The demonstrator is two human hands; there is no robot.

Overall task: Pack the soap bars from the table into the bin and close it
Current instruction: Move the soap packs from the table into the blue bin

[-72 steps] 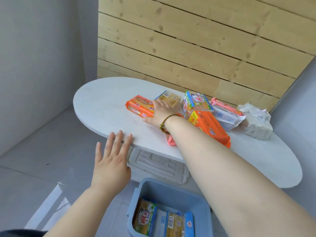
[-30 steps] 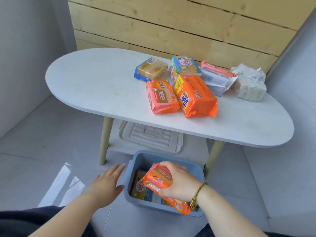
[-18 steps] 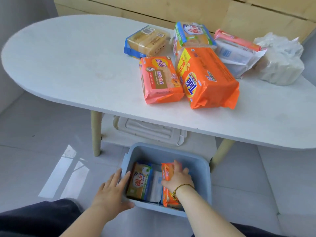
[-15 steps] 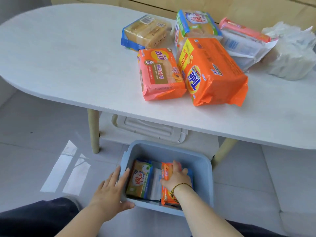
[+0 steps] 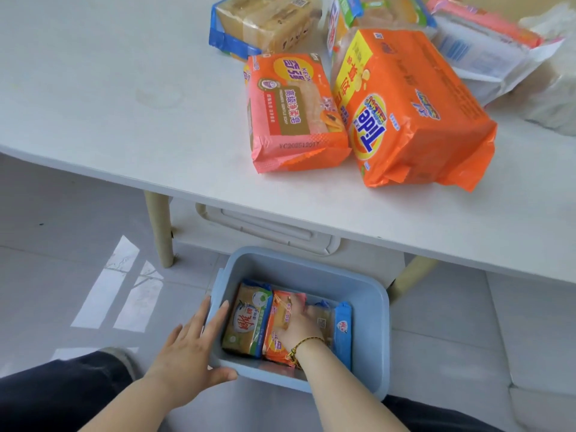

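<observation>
The blue bin [image 5: 381, 338] stands on the floor below the table's front edge. Inside lie a green soap pack [image 5: 247, 322], an orange soap pack [image 5: 276, 319] and a blue-edged pack [image 5: 342, 332]. My right hand [image 5: 299, 325] is down in the bin on the orange pack, fingers curled over it. My left hand [image 5: 187, 353] grips the bin's near left corner. On the white table [image 5: 124, 104] lie a pink-orange soap pack [image 5: 293, 113], a big orange Tide pack [image 5: 411, 110], a blue-wrapped yellow soap [image 5: 265, 20] and a white-pink pack [image 5: 480, 48].
A white bin lid [image 5: 265, 226] lies on the shelf under the table. Pale table legs [image 5: 159, 229] stand left and right behind the bin. A white wrapped bundle [image 5: 554, 98] sits at the table's far right. Grey tiled floor surrounds the bin.
My right hand carried the orange soap pack from the table down into the bin and laid it flat between the other packs. My left hand moved to the bin's corner.
</observation>
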